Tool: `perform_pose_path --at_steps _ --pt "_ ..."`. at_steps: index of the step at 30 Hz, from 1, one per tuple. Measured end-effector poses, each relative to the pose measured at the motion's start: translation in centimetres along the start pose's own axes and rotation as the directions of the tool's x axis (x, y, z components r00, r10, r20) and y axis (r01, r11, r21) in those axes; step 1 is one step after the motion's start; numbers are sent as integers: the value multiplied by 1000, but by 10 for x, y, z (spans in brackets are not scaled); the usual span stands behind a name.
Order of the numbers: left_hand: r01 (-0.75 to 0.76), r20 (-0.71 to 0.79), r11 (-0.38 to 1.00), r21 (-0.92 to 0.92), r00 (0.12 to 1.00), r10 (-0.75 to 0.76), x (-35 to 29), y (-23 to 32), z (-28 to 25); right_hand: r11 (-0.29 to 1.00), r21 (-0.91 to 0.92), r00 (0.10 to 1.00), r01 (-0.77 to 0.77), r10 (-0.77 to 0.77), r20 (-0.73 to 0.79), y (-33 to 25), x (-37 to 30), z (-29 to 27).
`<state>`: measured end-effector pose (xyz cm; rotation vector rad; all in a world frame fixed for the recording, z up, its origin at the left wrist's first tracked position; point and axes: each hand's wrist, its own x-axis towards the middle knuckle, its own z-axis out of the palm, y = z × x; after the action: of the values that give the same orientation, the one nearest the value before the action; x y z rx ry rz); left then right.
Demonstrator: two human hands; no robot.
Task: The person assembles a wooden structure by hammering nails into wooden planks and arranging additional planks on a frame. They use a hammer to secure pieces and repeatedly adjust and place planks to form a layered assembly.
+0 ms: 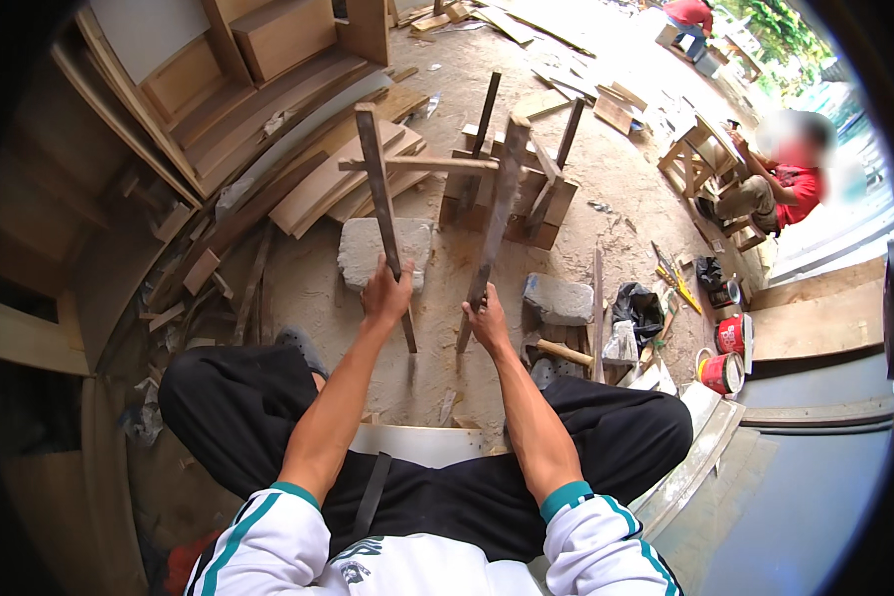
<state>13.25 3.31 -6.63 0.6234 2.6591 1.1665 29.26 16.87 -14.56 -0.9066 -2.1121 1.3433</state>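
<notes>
Both my hands hold a dark wooden frame made of two long legs joined by a crossbar (417, 164). My left hand (387, 296) is closed around the left leg (378, 184), below the crossbar. My right hand (486, 318) grips the right leg (500, 204) low down. Just beyond the frame stands a wooden piece with brown panels (541, 219) and dark upright legs; the frame partly hides it. A pale block (353, 253) lies behind my left hand. Another greyish block (559, 298) sits to the right of my right hand.
Stacked boards (308, 194) and a wooden cabinet (278, 45) fill the left. On the right are a wooden-handled tool (564, 351), a black plastic bag (638, 310), a yellow tool (677, 281) and red cans (717, 372). A person in red (800, 189) sits working farther off.
</notes>
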Motion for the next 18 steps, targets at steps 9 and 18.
perform_pose_path --at_steps 9,18 --pt "151 83 961 234 981 -174 26 -63 -52 959 -20 952 -282 283 117 -18 -2 50" --pt "242 218 918 314 923 -317 23 -111 -23 915 -158 895 -371 397 202 30 -11 62"
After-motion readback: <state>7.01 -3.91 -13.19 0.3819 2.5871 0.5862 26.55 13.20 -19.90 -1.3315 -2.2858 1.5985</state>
